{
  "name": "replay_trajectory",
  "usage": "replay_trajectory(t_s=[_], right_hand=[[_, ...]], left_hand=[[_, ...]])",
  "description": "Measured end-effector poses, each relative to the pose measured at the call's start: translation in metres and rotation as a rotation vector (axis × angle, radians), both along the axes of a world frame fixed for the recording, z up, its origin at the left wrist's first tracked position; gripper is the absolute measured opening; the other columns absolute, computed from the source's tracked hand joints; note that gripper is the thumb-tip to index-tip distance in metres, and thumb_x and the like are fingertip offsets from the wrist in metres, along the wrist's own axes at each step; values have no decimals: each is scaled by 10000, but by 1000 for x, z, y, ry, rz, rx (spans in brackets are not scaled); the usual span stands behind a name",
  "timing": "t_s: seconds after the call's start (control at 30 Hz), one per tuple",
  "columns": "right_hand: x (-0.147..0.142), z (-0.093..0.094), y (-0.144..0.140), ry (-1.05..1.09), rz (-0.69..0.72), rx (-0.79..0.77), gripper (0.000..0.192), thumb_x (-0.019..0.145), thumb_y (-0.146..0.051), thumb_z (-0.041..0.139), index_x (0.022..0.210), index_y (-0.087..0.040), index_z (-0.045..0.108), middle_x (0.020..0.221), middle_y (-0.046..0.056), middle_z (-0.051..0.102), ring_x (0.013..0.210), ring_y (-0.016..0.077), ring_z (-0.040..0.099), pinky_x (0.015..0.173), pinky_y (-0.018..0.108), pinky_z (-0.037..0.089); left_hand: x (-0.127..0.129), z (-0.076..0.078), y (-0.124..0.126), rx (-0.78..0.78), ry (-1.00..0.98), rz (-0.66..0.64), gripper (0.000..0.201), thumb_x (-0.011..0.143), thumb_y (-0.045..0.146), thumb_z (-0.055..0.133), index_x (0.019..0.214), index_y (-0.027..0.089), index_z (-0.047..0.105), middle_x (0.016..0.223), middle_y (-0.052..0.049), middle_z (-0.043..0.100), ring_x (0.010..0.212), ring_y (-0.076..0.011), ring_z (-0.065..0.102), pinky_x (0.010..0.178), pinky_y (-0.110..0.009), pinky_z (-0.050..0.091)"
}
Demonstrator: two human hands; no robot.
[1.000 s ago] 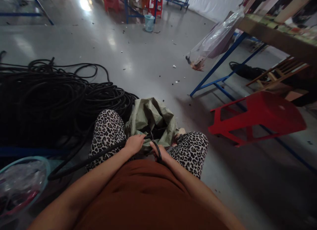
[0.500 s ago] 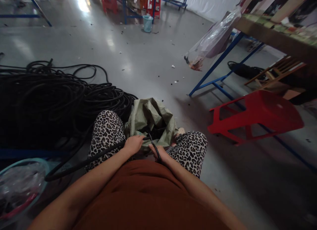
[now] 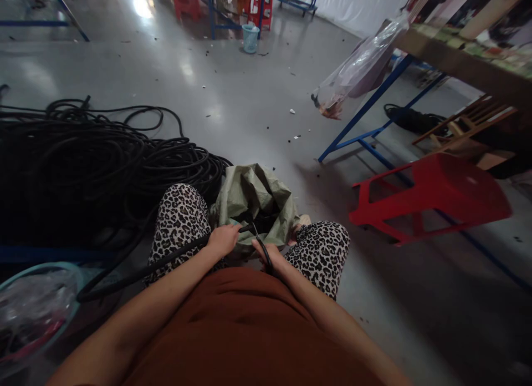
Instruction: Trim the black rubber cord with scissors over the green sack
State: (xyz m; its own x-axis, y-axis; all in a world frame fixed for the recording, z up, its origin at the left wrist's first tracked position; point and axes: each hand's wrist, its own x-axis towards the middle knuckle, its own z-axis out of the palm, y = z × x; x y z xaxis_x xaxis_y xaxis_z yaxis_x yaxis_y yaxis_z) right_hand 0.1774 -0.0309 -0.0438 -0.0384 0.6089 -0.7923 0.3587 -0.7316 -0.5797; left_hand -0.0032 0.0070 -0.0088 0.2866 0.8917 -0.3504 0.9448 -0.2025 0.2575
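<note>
The left hand (image 3: 223, 239) is closed around a black cable (image 3: 166, 258) that runs off to the left toward the big heap of cable (image 3: 83, 169) on the floor. The right hand (image 3: 266, 253) sits just beside it, near the lap, grasping a dark looped tool, perhaps scissors (image 3: 261, 243), whose tip meets the cable; the fingers are partly hidden, so the exact grip is hard to tell. Both hands work over a green sack (image 3: 253, 194) standing open between the 2 knees, with dark pieces inside it. Judging by the heap, most of the cable looks unprocessed, and only a small amount lies in the sack. A teal basin (image 3: 77, 272) holding plastic is cut off at the near left. To the right stands a red stool (image 3: 432, 194), and beyond it a tabletop (image 3: 461, 61) on blue legs with a clear plastic bag (image 3: 357, 70) hanging from it. What the sack holds is too dark to make out.
</note>
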Motion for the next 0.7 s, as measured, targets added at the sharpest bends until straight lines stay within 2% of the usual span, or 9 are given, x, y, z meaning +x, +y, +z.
replay_trajectory(t_s=[0.2,0.47,0.7], right_hand=[[-2,3,2,130,-82,-80,450,855,-597,493,692,-179,476,467,-39,437,345,101,439,368,222,394],[-4,-17,1,237,-66,-122,410,853,-555,544,764,-157,499,500,-46,460,367,72,454,377,171,399],[-1,-21,0,275,-18,-113,417,861,-561,529,794,-149,519,520,-26,500,388,93,501,376,181,403]], left_hand=[[0,0,0,28,-10,-1,351,912,305,384,1210,264,565,1072,-76,671,939,-209,640,783,-299,467],[-2,-2,0,45,-20,-6,348,921,313,377,1214,258,557,1098,-64,666,957,-192,633,788,-275,456],[-1,-2,-1,26,-24,-10,346,921,320,384,1221,276,551,1076,-58,666,943,-187,631,787,-277,450]])
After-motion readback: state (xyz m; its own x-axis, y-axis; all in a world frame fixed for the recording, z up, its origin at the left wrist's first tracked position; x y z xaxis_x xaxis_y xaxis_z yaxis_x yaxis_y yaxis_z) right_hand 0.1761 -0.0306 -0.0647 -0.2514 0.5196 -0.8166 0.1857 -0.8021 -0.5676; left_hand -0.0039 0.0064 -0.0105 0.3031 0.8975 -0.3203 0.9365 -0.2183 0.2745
